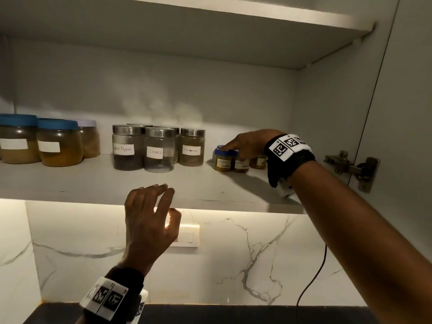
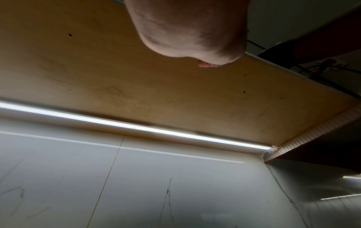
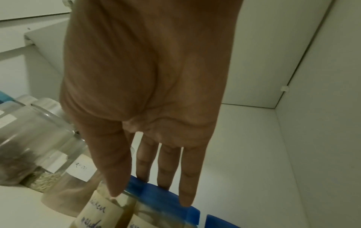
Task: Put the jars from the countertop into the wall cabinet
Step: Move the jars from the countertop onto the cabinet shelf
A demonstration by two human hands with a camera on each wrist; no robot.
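Observation:
Three small spice jars stand in a row at the right of the cabinet shelf [image 1: 93, 181]; the nearest, a blue-lidded jar [image 1: 223, 163] [image 3: 156, 194], carries a handwritten label. My right hand [image 1: 233, 152] [image 3: 148, 191] reaches in over them. Its straight fingers [image 3: 185, 177] rest on the blue lids and its thumb touches the labelled jar's side. My left hand [image 1: 167, 202] [image 2: 191, 30] hovers in front of the shelf's front edge, fingers loosely curled and holding nothing.
Steel-lidded glass jars labelled Black Pepper [image 1: 128, 148], Cloves [image 1: 159, 150] and Cinnamon [image 1: 192, 148] stand mid-shelf. Larger blue-lidded jars [image 1: 58, 143] sit at the left. An upper shelf [image 1: 210, 31] hangs overhead, the door hinge [image 1: 350, 167] is at the right, and the dark countertop [image 1: 233, 314] lies below.

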